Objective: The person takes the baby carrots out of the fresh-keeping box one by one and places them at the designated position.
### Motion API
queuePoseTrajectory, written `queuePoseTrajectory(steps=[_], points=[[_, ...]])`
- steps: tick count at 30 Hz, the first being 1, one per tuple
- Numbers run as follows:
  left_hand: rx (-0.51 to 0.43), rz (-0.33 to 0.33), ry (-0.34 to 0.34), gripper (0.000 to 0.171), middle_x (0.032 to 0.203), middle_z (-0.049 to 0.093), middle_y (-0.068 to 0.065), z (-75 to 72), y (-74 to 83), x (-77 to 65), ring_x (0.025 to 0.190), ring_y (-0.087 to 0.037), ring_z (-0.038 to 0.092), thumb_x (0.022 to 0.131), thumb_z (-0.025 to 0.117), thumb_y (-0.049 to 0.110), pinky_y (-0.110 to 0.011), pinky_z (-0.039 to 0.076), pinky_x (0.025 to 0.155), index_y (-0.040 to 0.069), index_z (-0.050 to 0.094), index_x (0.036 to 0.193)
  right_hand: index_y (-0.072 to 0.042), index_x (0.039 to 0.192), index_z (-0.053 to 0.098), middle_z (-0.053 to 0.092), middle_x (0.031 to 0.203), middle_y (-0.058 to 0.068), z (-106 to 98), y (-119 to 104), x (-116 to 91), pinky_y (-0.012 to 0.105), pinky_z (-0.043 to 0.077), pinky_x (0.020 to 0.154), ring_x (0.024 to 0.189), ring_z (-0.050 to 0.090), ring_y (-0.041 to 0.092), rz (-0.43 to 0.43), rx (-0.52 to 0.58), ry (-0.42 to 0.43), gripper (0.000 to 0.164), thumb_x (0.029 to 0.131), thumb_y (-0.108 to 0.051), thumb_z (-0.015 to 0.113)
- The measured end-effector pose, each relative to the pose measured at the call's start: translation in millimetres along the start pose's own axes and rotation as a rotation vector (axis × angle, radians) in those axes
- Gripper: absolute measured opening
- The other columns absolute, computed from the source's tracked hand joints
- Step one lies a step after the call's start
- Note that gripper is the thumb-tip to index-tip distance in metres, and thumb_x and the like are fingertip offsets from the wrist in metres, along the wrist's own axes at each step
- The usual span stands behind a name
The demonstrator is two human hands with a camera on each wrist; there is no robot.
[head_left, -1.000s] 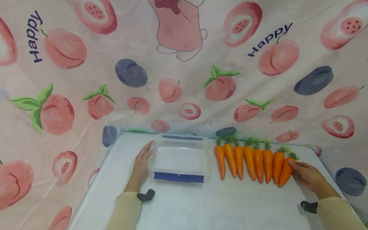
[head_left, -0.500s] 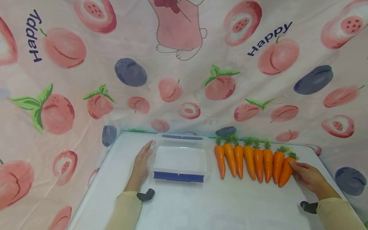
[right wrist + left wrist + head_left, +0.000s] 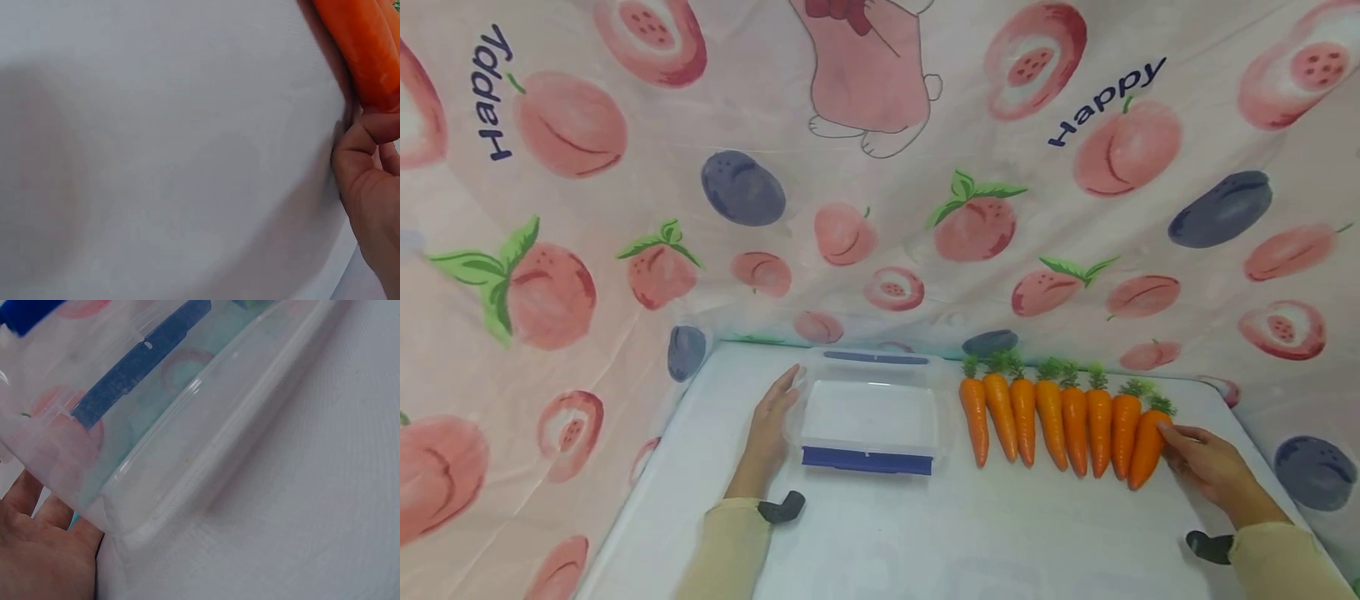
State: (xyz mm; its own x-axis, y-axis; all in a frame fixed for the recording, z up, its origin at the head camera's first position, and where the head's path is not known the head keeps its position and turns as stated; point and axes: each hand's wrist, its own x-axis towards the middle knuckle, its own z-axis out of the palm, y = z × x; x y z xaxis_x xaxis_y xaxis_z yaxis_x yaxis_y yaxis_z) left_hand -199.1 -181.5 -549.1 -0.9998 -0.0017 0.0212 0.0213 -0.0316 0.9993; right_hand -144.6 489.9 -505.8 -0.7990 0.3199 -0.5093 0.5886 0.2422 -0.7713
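A clear plastic food container (image 3: 868, 461) with blue clips stands on the white table, left of the carrots. Against its left side rests my left hand (image 3: 767, 425), fingers extended along the wall; the left wrist view shows those fingers (image 3: 56, 512) partly behind the clear plastic. Several orange carrots (image 3: 1048, 425) with green tops lie side by side in a row, tips towards me. At the right end of that row my right hand (image 3: 1206, 462) pinches the last carrot (image 3: 1148, 450) near its leafy end. In the right wrist view bent fingers touch that carrot's orange surface (image 3: 369, 56).
The white table (image 3: 1000, 542) stretches in front of the container and carrots. A fruit-printed cloth (image 3: 880, 192) hangs behind and at both sides. Dark wrist mounts (image 3: 782, 508) stick out from both sleeves.
The rightmost carrot has turned slightly, its leafy end shifting left and its tip a little right, the right hand moving with it. The left hand and container stay in place.
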Motion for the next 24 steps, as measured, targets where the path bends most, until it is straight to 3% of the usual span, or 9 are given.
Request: queuePoseTrajectory(steps=[3, 12, 19, 22, 24], points=[[-0.024, -0.013, -0.006, 0.046, 0.163, 0.040, 0.009, 1.6, -0.5, 1.0, 0.157, -0.016, 0.023, 0.107, 0.048, 0.031, -0.042, 0.017, 0.130, 0.030, 0.047, 0.153, 0.010, 0.157, 0.013, 0.058, 0.088, -0.016, -4.1, 1.5, -4.7, 0.021, 0.058, 0.073, 0.081, 0.057, 0.007, 0.004, 0.064, 0.009, 0.104, 0.094, -0.057, 0.062], [0.013, -0.033, -0.012, 0.048, 0.163, 0.039, 0.012, 2.6, -0.7, 1.2, 0.158, -0.016, 0.021, 0.107, 0.048, 0.037, -0.045, 0.017, 0.130, 0.033, 0.045, 0.154, 0.009, 0.154, 0.020, 0.061, 0.082, -0.017, -13.7, 4.0, -10.9, 0.023, 0.058, 0.074, 0.079, 0.061, 0.007, 0.033, 0.170, 0.011, 0.106, 0.087, -0.057, 0.071], [0.003, -0.020, -0.009, 0.049, 0.163, 0.040, 0.011, -6.0, 1.3, 3.8, 0.156, -0.014, 0.024, 0.107, 0.049, 0.036, -0.042, 0.017, 0.130, 0.028, 0.045, 0.155, 0.010, 0.151, 0.024, 0.057, 0.090, -0.017, -11.7, 0.5, -13.6, 0.021, 0.057, 0.072, 0.079, 0.058, 0.004, -0.025, -0.001, 0.071, 0.095, 0.095, -0.057, 0.061], [-0.005, 0.005, -0.003, 0.048, 0.161, 0.043, 0.008, -15.2, 6.1, 3.2, 0.154, -0.016, 0.031, 0.108, 0.048, 0.033, -0.041, 0.021, 0.129, 0.023, 0.045, 0.155, 0.010, 0.153, 0.025, 0.063, 0.110, 0.005, -6.8, -2.4, -15.3, 0.019, 0.058, 0.071, 0.080, 0.059, -0.001, -0.063, -0.097, 0.077, 0.092, 0.097, -0.058, 0.057], [-0.011, 0.012, -0.004, 0.048, 0.162, 0.043, 0.003, -22.7, 13.0, 2.1, 0.153, -0.020, 0.034, 0.109, 0.046, 0.031, -0.044, 0.024, 0.128, 0.018, 0.045, 0.155, 0.010, 0.153, 0.024, 0.056, 0.128, 0.023, -3.9, -7.5, -17.8, 0.018, 0.059, 0.070, 0.090, 0.062, 0.008, -0.097, -0.167, 0.073, 0.094, 0.098, -0.060, 0.054]])
